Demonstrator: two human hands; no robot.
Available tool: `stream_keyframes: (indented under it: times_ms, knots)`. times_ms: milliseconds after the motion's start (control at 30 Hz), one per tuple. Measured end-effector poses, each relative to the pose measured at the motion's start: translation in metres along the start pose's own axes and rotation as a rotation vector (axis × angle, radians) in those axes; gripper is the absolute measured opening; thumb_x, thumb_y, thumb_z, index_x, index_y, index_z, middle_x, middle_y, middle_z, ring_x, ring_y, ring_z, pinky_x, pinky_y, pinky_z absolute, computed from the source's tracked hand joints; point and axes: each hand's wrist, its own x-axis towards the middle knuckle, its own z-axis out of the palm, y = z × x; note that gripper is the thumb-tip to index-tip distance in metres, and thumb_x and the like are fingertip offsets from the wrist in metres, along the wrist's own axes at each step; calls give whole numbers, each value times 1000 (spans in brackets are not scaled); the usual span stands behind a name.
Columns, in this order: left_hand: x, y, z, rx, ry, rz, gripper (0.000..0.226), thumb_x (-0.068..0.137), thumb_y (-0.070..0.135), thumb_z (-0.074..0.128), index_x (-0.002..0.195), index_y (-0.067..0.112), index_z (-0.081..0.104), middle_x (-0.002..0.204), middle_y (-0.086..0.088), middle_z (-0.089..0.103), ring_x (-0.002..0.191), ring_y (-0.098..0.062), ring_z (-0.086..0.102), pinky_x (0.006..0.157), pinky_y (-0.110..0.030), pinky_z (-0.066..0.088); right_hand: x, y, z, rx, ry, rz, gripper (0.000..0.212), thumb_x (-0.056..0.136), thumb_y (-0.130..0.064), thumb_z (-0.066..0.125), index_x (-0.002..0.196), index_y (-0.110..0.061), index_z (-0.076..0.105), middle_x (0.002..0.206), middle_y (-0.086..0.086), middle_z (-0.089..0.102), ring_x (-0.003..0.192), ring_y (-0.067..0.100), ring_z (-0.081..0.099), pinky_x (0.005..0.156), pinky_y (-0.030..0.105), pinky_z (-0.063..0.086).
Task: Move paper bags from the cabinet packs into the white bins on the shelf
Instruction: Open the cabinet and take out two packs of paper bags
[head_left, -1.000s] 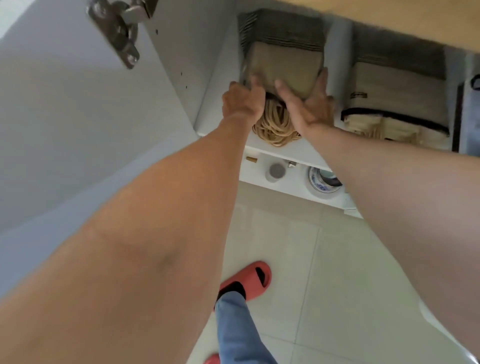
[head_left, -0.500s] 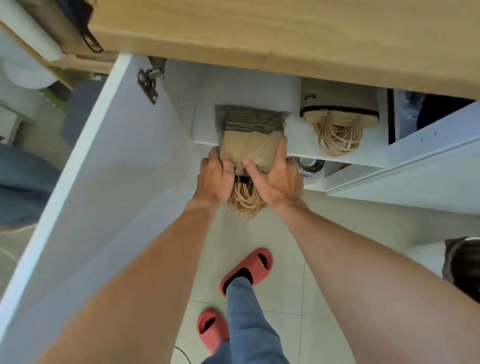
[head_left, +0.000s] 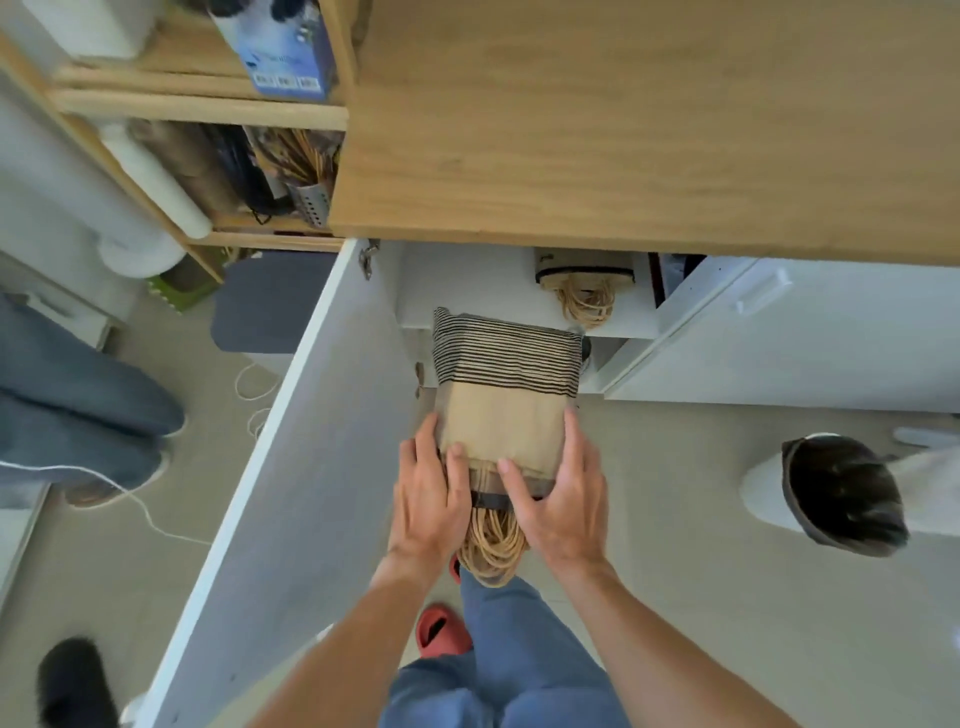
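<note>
Wooden countertop (head_left: 649, 130) fills the top of the view, and everything else is best placed from it. Below its front edge stands the white cabinet (head_left: 483, 291), its door (head_left: 311, 441) swung wide to the left. On the cabinet's shelf, close under the countertop edge and to the right, one pack of paper bags (head_left: 584, 273) lies with its cord handles spilling forward.

The pack of paper bags (head_left: 504, 395) being handled is mostly out past the shelf's front lip, well forward of the countertop edge; only its striped far end still overlaps the lip. Its long axis runs straight away from the person toward the cabinet, with the twisted cord handles (head_left: 491, 545) hanging from the near end, between the wrists.

The left hand (head_left: 428, 499) clasps the near-left corner, fingers wrapped on the pack's side and thumb on top. The right hand (head_left: 563, 499) mirrors it on the near-right corner, fingers along the edge and thumb pressed on the upper face. Both grip the same end, about equally near it, so the far end hangs unsupported (it may droop once clear of the shelf).

The wooden shelving (head_left: 197, 109) lies left of the countertop, so I judge the carry must swing left and up, round the open door. No white bin can be made out for certain there.
</note>
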Motion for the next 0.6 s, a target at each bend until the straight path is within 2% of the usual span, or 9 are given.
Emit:
stream_keyframes:
  times_ms: [100,200,333,467,600]
  knots:
    - [-19,19,-13,-27,77,73,55,99,44,31,148,17,33,135,-6,48,117,-10,41,97,-21,30,-9,-10,-20,34,66,-45,92,79,-64,61,153,-19,31,131,6,55,111,21,54,93,38,48]
    - [-7,41,-20,-47,137,133,51,102,38,33,147,14,33,135,-7,49,114,-7,40,94,-14,26,8,-25,-33,69,121,-112,91,80,-62,63,153,-17,32,132,5,55,115,20,54,95,36,48]
    - [33,82,-28,-80,201,182,47,104,28,36,148,10,32,135,-9,49,113,-4,37,87,-7,22,64,-43,-48,74,167,-174,91,80,-62,65,153,-19,31,130,5,54,114,19,54,94,40,50]
    - [106,124,-26,-90,244,221,47,105,26,35,149,9,32,140,-11,48,120,-13,38,90,-10,22,145,-66,-58,42,213,-214,91,80,-63,65,152,-19,31,127,7,55,109,23,56,90,40,51]
    - [190,159,-16,-71,261,212,46,104,22,37,145,2,35,138,-18,49,120,-28,43,89,-12,24,233,-80,-56,5,195,-204,91,81,-66,61,154,-24,25,131,8,53,113,25,54,95,44,49]
